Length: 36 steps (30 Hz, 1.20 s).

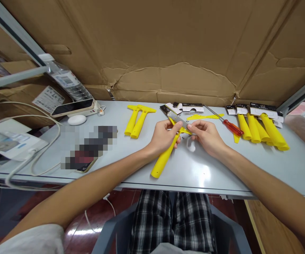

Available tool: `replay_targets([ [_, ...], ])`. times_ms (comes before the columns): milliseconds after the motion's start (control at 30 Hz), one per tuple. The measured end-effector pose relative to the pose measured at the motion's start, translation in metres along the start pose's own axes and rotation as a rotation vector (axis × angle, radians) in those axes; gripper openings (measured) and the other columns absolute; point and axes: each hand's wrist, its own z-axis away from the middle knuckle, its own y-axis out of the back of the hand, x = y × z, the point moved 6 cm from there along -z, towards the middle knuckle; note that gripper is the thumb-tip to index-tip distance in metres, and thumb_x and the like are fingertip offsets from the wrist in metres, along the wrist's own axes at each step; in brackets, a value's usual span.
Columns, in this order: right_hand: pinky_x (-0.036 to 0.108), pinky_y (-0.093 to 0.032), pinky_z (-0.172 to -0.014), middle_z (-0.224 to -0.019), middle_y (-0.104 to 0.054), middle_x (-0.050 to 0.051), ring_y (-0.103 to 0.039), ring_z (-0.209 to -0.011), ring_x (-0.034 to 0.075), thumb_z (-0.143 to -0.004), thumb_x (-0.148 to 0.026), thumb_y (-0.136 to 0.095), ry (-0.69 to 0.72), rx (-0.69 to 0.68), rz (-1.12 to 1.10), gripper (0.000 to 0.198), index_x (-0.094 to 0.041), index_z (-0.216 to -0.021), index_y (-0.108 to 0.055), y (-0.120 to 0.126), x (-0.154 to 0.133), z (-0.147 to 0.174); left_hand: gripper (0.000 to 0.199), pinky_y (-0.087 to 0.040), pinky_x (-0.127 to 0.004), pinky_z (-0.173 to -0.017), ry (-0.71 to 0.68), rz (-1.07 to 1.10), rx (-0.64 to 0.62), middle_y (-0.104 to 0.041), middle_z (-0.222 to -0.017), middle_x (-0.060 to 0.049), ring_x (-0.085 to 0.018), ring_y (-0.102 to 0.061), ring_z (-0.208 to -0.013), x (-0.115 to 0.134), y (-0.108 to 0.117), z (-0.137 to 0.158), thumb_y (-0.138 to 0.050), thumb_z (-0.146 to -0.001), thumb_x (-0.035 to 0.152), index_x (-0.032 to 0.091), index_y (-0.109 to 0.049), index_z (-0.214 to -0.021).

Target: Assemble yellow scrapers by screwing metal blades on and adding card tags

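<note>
Between my two hands is a yellow scraper (163, 162), its hollow handle slanting down toward the table's front edge. A flat metal blade (183, 123) lies across its head. My left hand (163, 135) is closed around the scraper near the head, thumb on the blade. The fingers of my right hand (207, 135) pinch the blade's other end and the head. Beneath them on the table are small dark bits (183, 138), too small to name, and a crumpled white scrap (191, 144). A screwdriver with a red handle (232, 127) lies right of my right hand.
Two yellow scraper handles (139, 123) lie to the left. Several scrapers with black-and-white cards (271, 130) are grouped at right. Behind my hands are a flat yellow piece (208, 116) and cards (193, 108). A blurred-out phone (87, 165), cables (54, 141) and a bottle (70, 83) occupy the left.
</note>
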Motion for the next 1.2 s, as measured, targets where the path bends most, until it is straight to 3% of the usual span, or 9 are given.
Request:
replay_targets([
  [367, 0.018, -0.047, -0.056, -0.085, -0.064, 0.005, -0.059, -0.071, 0.006, -0.052, -0.065, -0.096, 0.009, -0.058, 0.058, 0.075, -0.010, -0.087, -0.058, -0.0034, -0.0050, 0.0030, 0.024, -0.042, -0.021, -0.034, 0.049, -0.017, -0.056, -0.059, -0.048, 0.002, -0.011, -0.052, -0.033, -0.0013, -0.0011, -0.0011, -0.061, -0.103, 0.028, 0.017, -0.059, -0.081],
  [600, 0.021, -0.053, -0.059, -0.092, -0.066, 0.005, -0.063, -0.072, 0.007, -0.061, -0.059, -0.093, 0.003, -0.147, 0.046, 0.070, -0.012, -0.099, -0.058, -0.0024, -0.0031, 0.0002, 0.028, -0.043, -0.022, -0.034, 0.007, -0.016, -0.068, -0.061, -0.051, 0.002, -0.011, -0.054, -0.035, -0.0044, 0.0024, -0.0047, -0.075, -0.094, 0.038, 0.017, -0.060, -0.082],
  [767, 0.022, -0.051, -0.058, -0.091, -0.069, 0.009, -0.067, -0.074, 0.011, -0.064, -0.068, -0.089, -0.059, -0.212, 0.119, 0.073, -0.010, -0.099, -0.063, -0.0020, -0.0048, 0.0015, 0.025, -0.044, -0.021, -0.035, -0.006, 0.013, -0.021, -0.061, -0.056, 0.002, -0.010, -0.056, -0.039, 0.0010, 0.0057, -0.0059, -0.075, -0.094, 0.034, 0.017, -0.061, -0.083],
  [933, 0.020, -0.049, -0.058, -0.086, -0.069, 0.009, -0.062, -0.066, 0.007, -0.064, -0.073, -0.087, -0.008, -0.225, 0.168, 0.074, -0.009, -0.090, -0.063, -0.0016, -0.0078, 0.0009, 0.026, -0.043, -0.021, -0.034, 0.037, 0.022, 0.000, -0.059, -0.054, 0.003, -0.010, -0.055, -0.038, 0.0011, 0.0049, -0.0050, -0.077, -0.093, 0.032, 0.017, -0.061, -0.081],
  [1200, 0.020, -0.050, -0.061, -0.080, -0.068, 0.007, -0.061, -0.065, 0.007, -0.069, -0.071, -0.084, 0.029, -0.223, 0.201, 0.069, -0.010, -0.091, -0.063, -0.0023, -0.0066, 0.0013, 0.033, -0.041, -0.021, -0.032, 0.082, 0.052, -0.001, -0.057, -0.050, 0.002, -0.012, -0.054, -0.035, 0.0020, 0.0051, -0.0046, -0.056, -0.106, 0.031, 0.018, -0.058, -0.075],
])
